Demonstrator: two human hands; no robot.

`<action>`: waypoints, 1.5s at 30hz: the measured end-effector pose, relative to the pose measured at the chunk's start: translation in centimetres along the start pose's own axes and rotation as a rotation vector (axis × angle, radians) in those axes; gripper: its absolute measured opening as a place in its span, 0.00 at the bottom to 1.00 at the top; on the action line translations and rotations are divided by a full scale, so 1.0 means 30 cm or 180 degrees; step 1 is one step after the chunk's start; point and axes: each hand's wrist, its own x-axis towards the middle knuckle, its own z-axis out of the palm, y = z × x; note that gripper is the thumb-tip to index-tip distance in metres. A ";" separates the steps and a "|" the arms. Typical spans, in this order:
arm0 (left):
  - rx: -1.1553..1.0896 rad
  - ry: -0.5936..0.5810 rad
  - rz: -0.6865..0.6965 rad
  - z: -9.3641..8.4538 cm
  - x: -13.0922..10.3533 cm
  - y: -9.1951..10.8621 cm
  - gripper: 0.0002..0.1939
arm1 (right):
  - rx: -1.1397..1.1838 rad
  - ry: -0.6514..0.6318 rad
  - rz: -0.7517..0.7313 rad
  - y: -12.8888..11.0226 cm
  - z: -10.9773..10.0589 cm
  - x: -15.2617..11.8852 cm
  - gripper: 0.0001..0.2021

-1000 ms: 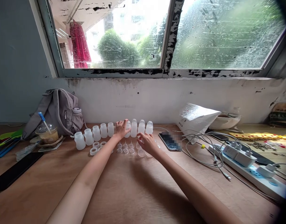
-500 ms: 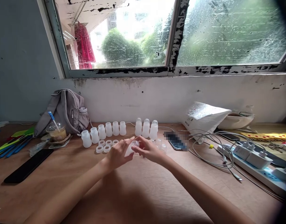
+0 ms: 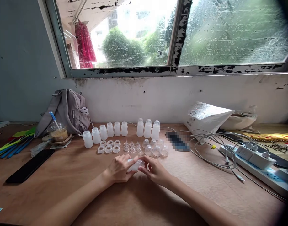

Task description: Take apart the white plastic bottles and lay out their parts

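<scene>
Along the far table [image 3: 64, 175] edge, head view: six uncapped translucent white bottles [image 3: 104, 132] in a row at 11 o'clock from the hands; three capped bottles [image 3: 148, 128] at 12 o'clock. Before them, white screw rings [image 3: 108, 148], clear teats [image 3: 132, 146] and clear domed caps [image 3: 155, 150], all small moulded plastic. Grey fabric bag [image 3: 64, 108] and lidded drink cup [image 3: 56, 131] at 10 o'clock; black phone [image 3: 29, 165] at 9 o'clock; white power strip [image 3: 259, 163] with tangled cables [image 3: 212, 147] at 3 o'clock. Nothing lies between hands and the rows. Table: brown wood, smooth.

Left hand [image 3: 117, 170]: fingers curled, gripping a small white bottle [image 3: 135, 165] held on its side low over the table centre. Right hand [image 3: 155, 171]: fingertips closed on the bottle's cap end.
</scene>
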 end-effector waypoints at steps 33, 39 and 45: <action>-0.0451 0.0408 -0.0743 0.008 -0.023 -0.023 0.20 | -0.2004 -0.0174 0.1927 0.113 -0.321 -0.003 0.14; -0.0135 0.0416 -0.0604 0.021 -0.026 -0.036 0.20 | -0.2299 -0.0426 0.2227 0.171 -0.302 -0.009 0.14; -0.0050 0.0426 -0.0839 0.022 -0.027 -0.045 0.23 | -0.2315 -0.0474 0.2270 0.168 -0.300 -0.003 0.14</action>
